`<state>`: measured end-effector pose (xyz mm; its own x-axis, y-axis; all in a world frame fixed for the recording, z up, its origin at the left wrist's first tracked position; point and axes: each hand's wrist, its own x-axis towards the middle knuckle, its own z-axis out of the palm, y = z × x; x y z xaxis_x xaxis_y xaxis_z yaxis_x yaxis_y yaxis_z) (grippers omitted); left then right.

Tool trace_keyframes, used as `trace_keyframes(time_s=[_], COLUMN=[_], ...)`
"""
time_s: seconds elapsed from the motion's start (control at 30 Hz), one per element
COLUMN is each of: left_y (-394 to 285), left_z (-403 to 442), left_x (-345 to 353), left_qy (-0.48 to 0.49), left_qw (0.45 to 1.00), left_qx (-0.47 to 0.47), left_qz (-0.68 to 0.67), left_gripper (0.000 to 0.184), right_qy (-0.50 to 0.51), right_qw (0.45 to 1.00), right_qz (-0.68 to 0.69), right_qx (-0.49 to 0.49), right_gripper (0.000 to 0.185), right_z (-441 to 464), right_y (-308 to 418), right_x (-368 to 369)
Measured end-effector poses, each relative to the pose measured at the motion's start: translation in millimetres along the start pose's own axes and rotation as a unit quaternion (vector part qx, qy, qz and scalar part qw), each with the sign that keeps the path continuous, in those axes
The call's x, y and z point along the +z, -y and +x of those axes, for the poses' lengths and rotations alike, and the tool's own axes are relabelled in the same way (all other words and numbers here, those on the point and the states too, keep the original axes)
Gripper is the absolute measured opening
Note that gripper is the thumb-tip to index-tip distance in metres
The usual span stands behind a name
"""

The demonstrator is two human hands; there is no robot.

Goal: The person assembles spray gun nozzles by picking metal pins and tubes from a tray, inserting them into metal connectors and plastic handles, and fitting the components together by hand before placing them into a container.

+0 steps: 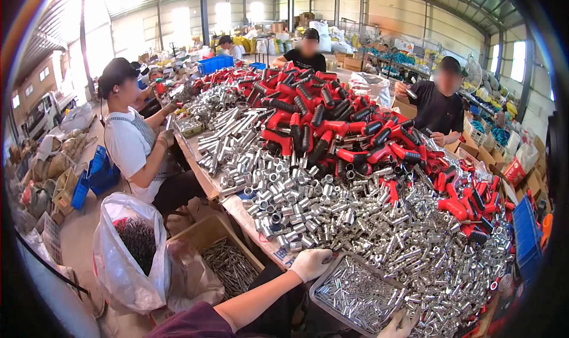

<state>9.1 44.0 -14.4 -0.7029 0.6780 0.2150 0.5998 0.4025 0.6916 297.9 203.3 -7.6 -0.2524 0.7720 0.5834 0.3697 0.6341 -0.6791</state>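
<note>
A rectangular metal tray (pixel 327 300) full of small shiny metal pins or bits lies at the near edge of the table, against the heap of parts. My left hand (pixel 310 264), in a pale glove, is closed at the tray's far left corner, with its fingers curled by the rim. At the near right side of the tray, my right hand (pixel 400 326) is partly cut off by the bottom of the view; its bent fingers lie over the rim. Chrome sockets (pixel 296 210) lie just beyond my left hand. Loose small metal fittings (pixel 438 278) surround the right side of the tray.
Red-and-black tool handles (pixel 332 118) are piled mid-table. A white sack (pixel 104 252) and a cardboard box (pixel 207 228) of metal rods stand at the left. A blue bin (pixel 526 234) is at the right. One person (pixel 133 136) sits left; others (pixel 441 104) work across the table.
</note>
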Motion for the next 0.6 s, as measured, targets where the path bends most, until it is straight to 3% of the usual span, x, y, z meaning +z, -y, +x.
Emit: trace_keyframes(time_s=[0.6], left_y=[1.4], left_z=[0.2], left_x=[1.8], left_qy=[-0.004], left_qw=[1.0], left_qx=[-0.003], left_qz=[0.002], left_gripper=[0.025], right_qy=[0.003], right_qw=[1.0], right_qz=[-0.008], right_qx=[-0.012], right_gripper=[0.025], right_z=[1.8], right_y=[1.8], right_x=[-0.5])
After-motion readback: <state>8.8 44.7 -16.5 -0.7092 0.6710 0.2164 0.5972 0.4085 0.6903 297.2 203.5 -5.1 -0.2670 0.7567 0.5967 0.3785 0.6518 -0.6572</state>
